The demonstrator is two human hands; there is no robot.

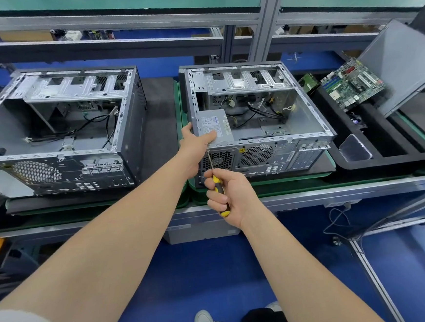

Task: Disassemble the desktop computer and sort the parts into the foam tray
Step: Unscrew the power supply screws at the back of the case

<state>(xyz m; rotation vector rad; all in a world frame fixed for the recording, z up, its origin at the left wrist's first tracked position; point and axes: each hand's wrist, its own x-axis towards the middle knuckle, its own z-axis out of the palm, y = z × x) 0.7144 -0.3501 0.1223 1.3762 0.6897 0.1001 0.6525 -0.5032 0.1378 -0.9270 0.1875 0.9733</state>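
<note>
The desktop computer case lies on its side on a green-edged pallet in the middle of the bench, open side up. It is already largely stripped. The floor where a board would sit is bare metal, and only loose cables trail across it. The drive cage along the far edge looks empty.

The power supply is the one big part not yet out, and it sits in the near-left corner against the rear panel. The left hand clamps that corner. Its thumb lies flat on top of the power supply and the fingers curl round the outer wall beside it. The right hand has all its fingers wrapped tight round the yellow-and-black handle of a screwdriver. The tip is set against the rear panel at the upper-left corner of the power supply's grille, so the step in hand appears to be freeing its mounting screws.

To the right, the black foam tray already holds a motherboard propped in one slot. What looks like a hard drive lies at its far-left end, and a clear plastic box sits in a near compartment. Several compartments show only foam. A grey side panel leans over the tray's right side.

What is left, by my reading, is the screws, the power supply and its cables. A second case on the left has its power-supply bay empty.
</note>
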